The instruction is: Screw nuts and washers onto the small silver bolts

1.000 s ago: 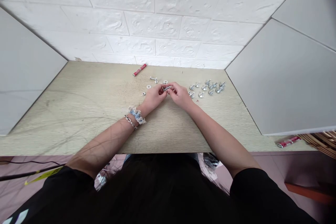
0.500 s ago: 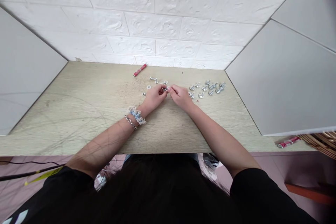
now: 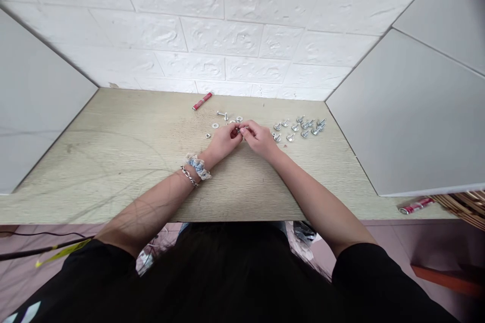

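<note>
My left hand (image 3: 223, 140) and my right hand (image 3: 259, 139) meet at the middle of the wooden desk (image 3: 125, 156), fingertips pinched together on a small silver bolt (image 3: 240, 129). Just beyond the hands lie a loose bolt (image 3: 222, 114), a washer (image 3: 215, 125) and a nut (image 3: 207, 135). To the right of my right hand sits a cluster of several silver bolts (image 3: 301, 127). A scrunchie and a chain bracelet ring my left wrist (image 3: 194, 168).
A red tube (image 3: 202, 101) lies near the back wall. Grey panels stand at the left (image 3: 34, 106) and right (image 3: 409, 116) of the desk. Another red tube (image 3: 416, 205) and a wicker basket (image 3: 464, 204) sit at the far right edge.
The hands have stayed in place; only the fingers shifted slightly around the small bolt, closing tighter together.
</note>
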Motion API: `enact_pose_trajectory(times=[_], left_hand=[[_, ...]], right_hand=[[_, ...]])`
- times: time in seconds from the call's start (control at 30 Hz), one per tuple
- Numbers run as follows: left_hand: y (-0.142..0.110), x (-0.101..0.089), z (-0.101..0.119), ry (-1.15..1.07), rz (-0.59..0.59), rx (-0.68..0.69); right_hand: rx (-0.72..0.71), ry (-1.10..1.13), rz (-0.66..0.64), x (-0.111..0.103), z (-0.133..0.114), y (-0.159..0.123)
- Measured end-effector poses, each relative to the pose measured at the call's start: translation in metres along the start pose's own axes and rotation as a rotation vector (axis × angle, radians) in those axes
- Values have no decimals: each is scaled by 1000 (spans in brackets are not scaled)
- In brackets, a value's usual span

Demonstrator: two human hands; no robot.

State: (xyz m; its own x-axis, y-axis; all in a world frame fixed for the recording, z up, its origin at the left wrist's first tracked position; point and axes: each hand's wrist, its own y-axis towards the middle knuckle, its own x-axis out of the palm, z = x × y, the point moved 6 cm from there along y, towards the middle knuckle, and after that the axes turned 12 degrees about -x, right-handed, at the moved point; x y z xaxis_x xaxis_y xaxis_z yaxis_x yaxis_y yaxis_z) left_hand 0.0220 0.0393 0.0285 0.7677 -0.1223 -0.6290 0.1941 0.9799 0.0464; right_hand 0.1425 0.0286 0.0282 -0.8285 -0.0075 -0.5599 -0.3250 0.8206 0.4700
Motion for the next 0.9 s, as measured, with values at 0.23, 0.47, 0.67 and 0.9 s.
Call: enact_pose_trajectory(times=[0.23, 0.47, 0.67, 0.9], left_hand=[[0, 1, 0, -17, -13, -12], [0, 1, -1, -21, -15, -33], [-1, 1, 0, -24, -14, -9], [1, 2, -1, -6, -23, 10]], right_hand=[[28, -8, -8, 1, 3, 0], [57, -56, -34, 2, 3, 0], [76, -53, -5, 0, 3, 0], [107, -58, 50, -4, 9, 1]])
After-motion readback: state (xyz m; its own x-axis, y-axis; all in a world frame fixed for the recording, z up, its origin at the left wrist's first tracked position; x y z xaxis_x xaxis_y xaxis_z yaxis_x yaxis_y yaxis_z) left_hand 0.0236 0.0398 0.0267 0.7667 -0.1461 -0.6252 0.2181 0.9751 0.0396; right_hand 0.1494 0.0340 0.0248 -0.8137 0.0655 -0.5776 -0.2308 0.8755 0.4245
